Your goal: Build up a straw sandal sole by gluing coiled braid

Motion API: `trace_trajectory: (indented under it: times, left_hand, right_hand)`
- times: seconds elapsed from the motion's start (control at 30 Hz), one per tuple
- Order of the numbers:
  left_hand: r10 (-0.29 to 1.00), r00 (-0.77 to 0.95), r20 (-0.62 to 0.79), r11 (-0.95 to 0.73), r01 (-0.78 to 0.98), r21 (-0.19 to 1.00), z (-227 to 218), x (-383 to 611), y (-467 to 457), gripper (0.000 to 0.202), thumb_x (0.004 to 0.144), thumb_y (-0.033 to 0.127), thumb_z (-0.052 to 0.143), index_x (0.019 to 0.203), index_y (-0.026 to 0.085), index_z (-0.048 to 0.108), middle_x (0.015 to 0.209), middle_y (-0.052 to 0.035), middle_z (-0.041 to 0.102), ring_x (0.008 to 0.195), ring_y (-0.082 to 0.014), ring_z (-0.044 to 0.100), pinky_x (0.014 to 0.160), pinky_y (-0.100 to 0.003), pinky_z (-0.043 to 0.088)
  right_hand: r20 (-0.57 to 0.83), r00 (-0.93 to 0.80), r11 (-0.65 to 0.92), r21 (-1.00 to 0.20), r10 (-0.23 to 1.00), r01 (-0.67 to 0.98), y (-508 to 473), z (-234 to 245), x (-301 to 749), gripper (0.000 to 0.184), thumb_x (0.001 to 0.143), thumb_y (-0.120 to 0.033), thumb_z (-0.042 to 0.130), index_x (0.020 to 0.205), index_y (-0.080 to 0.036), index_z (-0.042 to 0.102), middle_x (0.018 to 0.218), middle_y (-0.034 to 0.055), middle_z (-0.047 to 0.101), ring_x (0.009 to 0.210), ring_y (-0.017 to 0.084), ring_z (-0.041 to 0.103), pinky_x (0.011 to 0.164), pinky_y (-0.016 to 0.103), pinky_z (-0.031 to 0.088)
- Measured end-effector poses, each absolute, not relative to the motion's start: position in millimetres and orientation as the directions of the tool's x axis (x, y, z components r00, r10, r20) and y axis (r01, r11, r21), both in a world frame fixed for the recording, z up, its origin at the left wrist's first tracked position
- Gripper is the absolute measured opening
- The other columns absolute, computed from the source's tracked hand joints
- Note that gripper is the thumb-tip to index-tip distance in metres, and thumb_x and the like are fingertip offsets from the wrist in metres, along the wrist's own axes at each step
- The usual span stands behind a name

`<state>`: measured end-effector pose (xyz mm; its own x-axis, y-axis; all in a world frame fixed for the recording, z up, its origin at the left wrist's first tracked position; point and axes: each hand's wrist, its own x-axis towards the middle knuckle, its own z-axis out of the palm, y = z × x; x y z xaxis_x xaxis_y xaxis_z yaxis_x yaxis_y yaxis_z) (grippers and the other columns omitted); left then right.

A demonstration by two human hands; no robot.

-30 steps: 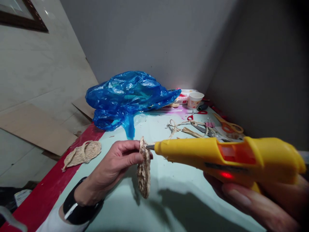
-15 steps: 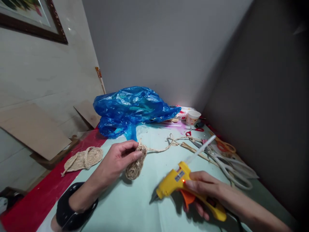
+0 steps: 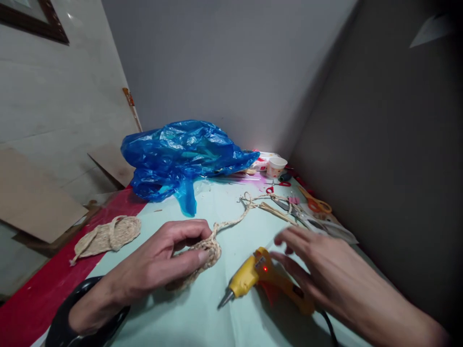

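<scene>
My left hand (image 3: 170, 258) is closed on a small woven straw piece (image 3: 211, 253), thumb on top and fingers behind it. From this piece a braided straw cord (image 3: 235, 221) trails back and to the right across the table. The yellow glue gun (image 3: 249, 277) lies on the pale green sheet with its metal nozzle toward me and its red light lit. Just above and to the right of its handle is my right hand (image 3: 307, 260), off the grip, with its fingers apart and slightly blurred. Another woven straw sole shape (image 3: 112, 236) with a strap lies at the left.
A blue plastic bag (image 3: 188, 149) is heaped at the back. Along the right lie orange-handled scissors (image 3: 318, 205), larger grey-handled scissors (image 3: 311, 221) and straw strips (image 3: 277, 212). A paper cup (image 3: 277, 167) and red-handled scissors (image 3: 284, 183) are at the back right, near the grey wall.
My right hand has let go of the glue gun, which now rests on the table, and has lifted away. My left hand has turned the woven piece and brought it nearer. The view has shifted.
</scene>
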<state>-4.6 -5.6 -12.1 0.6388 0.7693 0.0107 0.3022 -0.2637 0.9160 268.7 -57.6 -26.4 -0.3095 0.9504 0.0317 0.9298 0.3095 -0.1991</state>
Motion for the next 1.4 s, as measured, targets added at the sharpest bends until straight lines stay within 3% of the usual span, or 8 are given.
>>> trace_trajectory:
  times: [0.07,0.17,0.43,0.53,0.7,0.87,1.07,1.4]
  left_hand:
    - [0.757,0.653,-0.006,-0.236,0.282,0.930,-12,-2,-9,0.022,0.088,0.035,0.056,0.071,0.021,0.058,0.072,0.0008,0.052,0.064,-0.0140,0.048,0.056,-0.024,0.040]
    - [0.783,0.620,0.037,-0.280,0.298,0.912,-16,1,-11,0.019,0.084,0.037,0.063,0.072,0.022,0.066,0.074,-0.0026,0.060,0.070,-0.0184,0.055,0.064,-0.027,0.047]
    - [0.723,0.689,0.048,-0.369,0.328,0.870,-19,-2,-4,0.022,0.090,0.038,0.061,0.077,0.023,0.071,0.070,-0.0021,0.060,0.066,-0.0179,0.056,0.061,-0.025,0.046]
    - [0.707,0.707,0.000,-0.335,0.335,0.881,-16,1,-4,0.025,0.093,0.036,0.057,0.075,0.021,0.066,0.070,-0.0007,0.058,0.061,-0.0144,0.053,0.054,-0.022,0.043]
    - [0.720,0.694,0.008,-0.342,0.345,0.874,-17,3,-2,0.023,0.094,0.038,0.057,0.086,0.022,0.072,0.077,-0.0003,0.063,0.060,-0.0122,0.053,0.053,-0.020,0.042]
    - [0.776,0.630,0.040,-0.332,0.354,0.874,-21,2,-1,0.021,0.093,0.038,0.059,0.090,0.024,0.075,0.083,-0.0003,0.069,0.066,-0.0139,0.060,0.055,-0.020,0.042]
    - [0.841,0.534,0.080,-0.297,0.333,0.895,-23,2,-3,0.019,0.091,0.037,0.063,0.087,0.025,0.077,0.082,-0.0011,0.071,0.073,-0.0174,0.063,0.062,-0.024,0.043]
    - [0.862,0.497,0.099,-0.278,0.302,0.912,-27,1,-2,0.016,0.090,0.036,0.064,0.086,0.026,0.077,0.079,0.0010,0.067,0.065,-0.0133,0.057,0.055,-0.023,0.039]
  right_hand:
    - [0.186,-0.376,0.419,-0.339,0.908,0.843,-50,-19,260,0.029,0.103,-0.030,0.039,0.120,-0.019,0.060,0.118,0.0116,0.064,0.104,0.023,0.063,0.088,0.036,0.051]
    - [0.126,-0.528,0.496,-0.573,0.840,0.653,-35,-14,243,0.034,0.108,-0.035,0.039,0.138,-0.023,0.050,0.137,0.0065,0.057,0.126,0.018,0.054,0.104,0.032,0.045]
    - [0.233,-0.655,0.570,-0.737,0.719,0.364,-13,-22,241,0.024,0.107,-0.029,0.048,0.107,-0.015,0.068,0.099,0.0023,0.063,0.094,0.011,0.057,0.087,0.024,0.042]
    - [0.355,-0.592,0.642,-0.662,0.724,0.388,-16,-19,247,0.017,0.103,-0.020,0.054,0.105,-0.015,0.070,0.096,0.0033,0.060,0.092,0.012,0.054,0.082,0.024,0.042]
    - [0.632,-0.529,0.804,-0.281,0.566,0.524,-23,-20,251,0.024,0.091,0.002,0.056,0.102,-0.014,0.070,0.091,0.0033,0.053,0.082,0.013,0.046,0.070,0.027,0.038]
    - [0.724,-0.563,0.797,0.030,0.399,0.603,-29,-22,249,0.021,0.096,-0.003,0.052,0.111,-0.008,0.066,0.095,0.0091,0.059,0.085,0.017,0.051,0.071,0.032,0.043]
    - [0.727,-0.580,0.759,0.126,0.368,0.639,-39,-18,237,0.017,0.099,-0.007,0.053,0.106,-0.005,0.068,0.085,0.0098,0.065,0.077,0.017,0.057,0.064,0.032,0.045]
    - [0.678,-0.589,0.755,0.078,0.439,0.652,-43,-17,238,0.016,0.097,-0.007,0.055,0.108,-0.004,0.067,0.087,0.0113,0.068,0.073,0.017,0.057,0.061,0.034,0.044]
